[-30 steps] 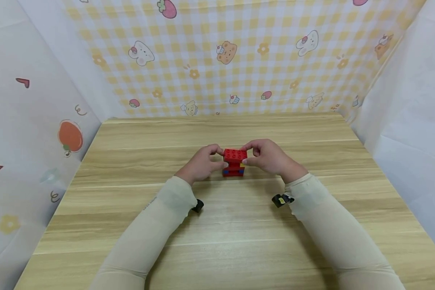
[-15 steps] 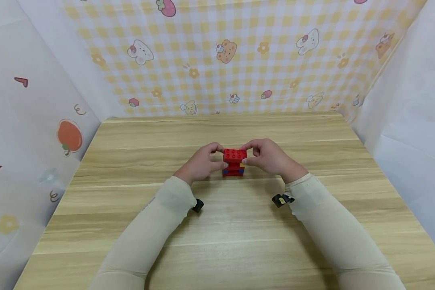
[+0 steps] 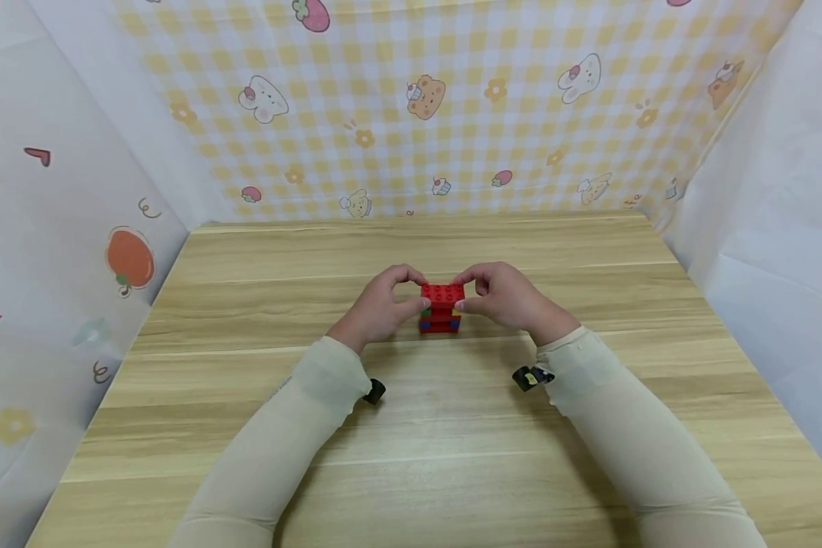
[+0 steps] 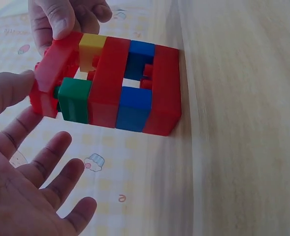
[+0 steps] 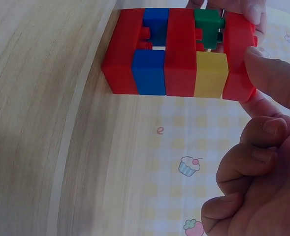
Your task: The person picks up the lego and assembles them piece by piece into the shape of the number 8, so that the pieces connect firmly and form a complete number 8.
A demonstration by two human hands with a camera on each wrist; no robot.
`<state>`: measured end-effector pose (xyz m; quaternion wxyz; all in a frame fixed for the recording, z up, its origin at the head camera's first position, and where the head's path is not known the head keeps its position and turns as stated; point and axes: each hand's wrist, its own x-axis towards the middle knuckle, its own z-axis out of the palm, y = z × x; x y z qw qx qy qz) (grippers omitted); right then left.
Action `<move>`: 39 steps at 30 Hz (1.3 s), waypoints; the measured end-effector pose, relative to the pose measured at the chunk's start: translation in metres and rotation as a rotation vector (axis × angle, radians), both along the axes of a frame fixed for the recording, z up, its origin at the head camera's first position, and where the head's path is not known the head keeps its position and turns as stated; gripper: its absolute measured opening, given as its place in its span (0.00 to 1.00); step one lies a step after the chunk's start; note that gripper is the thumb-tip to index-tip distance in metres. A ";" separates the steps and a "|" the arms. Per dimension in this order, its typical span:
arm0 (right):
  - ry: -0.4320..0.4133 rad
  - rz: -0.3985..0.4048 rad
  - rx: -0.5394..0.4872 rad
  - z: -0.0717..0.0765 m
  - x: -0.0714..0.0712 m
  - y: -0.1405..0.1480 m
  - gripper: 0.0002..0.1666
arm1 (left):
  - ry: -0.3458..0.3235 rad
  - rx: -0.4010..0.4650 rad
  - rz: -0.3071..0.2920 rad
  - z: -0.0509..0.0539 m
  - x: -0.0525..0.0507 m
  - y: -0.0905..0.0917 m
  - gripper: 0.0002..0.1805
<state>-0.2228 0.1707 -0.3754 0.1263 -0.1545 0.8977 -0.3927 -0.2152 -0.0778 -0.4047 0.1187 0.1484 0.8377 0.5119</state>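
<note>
A small tower of toy building bricks stands on the wooden table. Its bottom red brick [image 4: 162, 93] rests on the wood, and above it come two blue bricks [image 4: 133, 109], a middle red brick [image 4: 108, 83], then a green brick [image 4: 76, 101] and a yellow brick [image 5: 211, 74] side by side. Over these, the top red brick [image 3: 442, 293] is between both hands; the green brick's studs show in a gap below it. My left hand [image 3: 379, 308] pinches its left end with thumb and index finger, other fingers spread. My right hand [image 3: 503, 297] pinches the right end, other fingers curled.
The wooden table [image 3: 425, 457] extends around the tower on all sides. Behind it hangs a yellow checked cloth [image 3: 383, 152] with cartoon prints. White sheets [image 3: 781, 213] close off the left and right sides.
My left thumb has risen slightly on the left end of the top red brick, and a bit of the green brick now shows under it. The right hand has hardly moved.
</note>
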 end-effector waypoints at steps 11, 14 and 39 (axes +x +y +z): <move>-0.019 -0.004 -0.008 0.000 0.001 -0.002 0.20 | -0.003 0.000 0.001 -0.003 -0.001 -0.002 0.10; -0.024 -0.009 -0.006 0.000 0.001 -0.003 0.20 | -0.011 -0.006 0.003 -0.003 -0.001 -0.002 0.10; -0.037 -0.012 -0.115 -0.002 0.005 0.002 0.16 | -0.044 -0.054 0.000 0.002 0.002 -0.003 0.10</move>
